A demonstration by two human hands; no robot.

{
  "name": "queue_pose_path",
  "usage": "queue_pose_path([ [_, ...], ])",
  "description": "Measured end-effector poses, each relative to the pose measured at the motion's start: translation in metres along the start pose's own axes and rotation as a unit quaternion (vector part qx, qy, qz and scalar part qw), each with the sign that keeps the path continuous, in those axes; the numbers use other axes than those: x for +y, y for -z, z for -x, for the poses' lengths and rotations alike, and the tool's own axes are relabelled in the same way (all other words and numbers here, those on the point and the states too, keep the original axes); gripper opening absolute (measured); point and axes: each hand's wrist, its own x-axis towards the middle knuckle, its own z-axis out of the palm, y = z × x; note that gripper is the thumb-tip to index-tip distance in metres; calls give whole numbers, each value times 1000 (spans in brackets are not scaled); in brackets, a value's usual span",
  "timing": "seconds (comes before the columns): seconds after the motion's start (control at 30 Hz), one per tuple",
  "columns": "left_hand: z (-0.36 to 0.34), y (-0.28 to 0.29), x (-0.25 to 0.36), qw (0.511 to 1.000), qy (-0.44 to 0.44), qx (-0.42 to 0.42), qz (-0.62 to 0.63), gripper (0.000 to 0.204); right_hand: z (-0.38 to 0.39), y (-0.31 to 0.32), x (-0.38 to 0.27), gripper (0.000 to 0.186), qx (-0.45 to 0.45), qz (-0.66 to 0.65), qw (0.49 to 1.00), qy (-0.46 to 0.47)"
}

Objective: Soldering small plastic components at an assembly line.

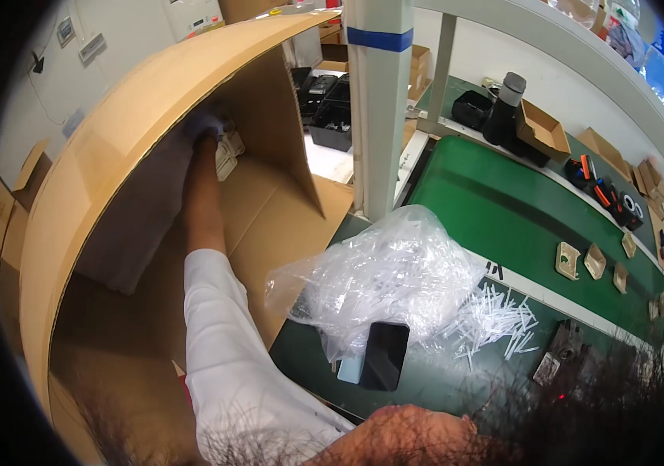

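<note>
My left arm, in a white sleeve, reaches deep into a large cardboard box (262, 210) lying with its opening toward me. At the far inner end my left hand (206, 130) is dim and blurred, so its fingers cannot be made out. Right beside the hand are pale beige moulded pieces (228, 159); whether the hand grips one does not show. A greyish sheet-like lining (134, 233) covers the box's left inner side. My right hand does not show.
Right of the box sit a clear plastic bag (394, 272) of white slips, a loose pile of slips (495, 318) and a dark phone (385, 356). A grey post (378, 116) stands before a green conveyor belt (487, 194) carrying several beige trays (567, 260). A bottle (505, 109) stands behind.
</note>
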Motion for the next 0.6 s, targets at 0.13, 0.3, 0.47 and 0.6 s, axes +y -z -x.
queue_pose_path([
  [0.13, -25, -7, -62, 998, 4, 26, 55, 68, -6, -12, 25, 22, 0, -20, 1000, 21],
  [0.3, -15, 6, 10, 992, -39, -122, -11, 73, 1, -4, -3, 22, 3, 1, 1000, 0],
  [0.47, -3, 25, 13, 983, -27, -177, -47, 78, -5, -6, 13, 23, 4, -26, 999, 26],
  [0.6, 4, 37, 46, 974, -46, -208, -75, 82, 11, -1, -1, 23, 9, -30, 999, 12],
])
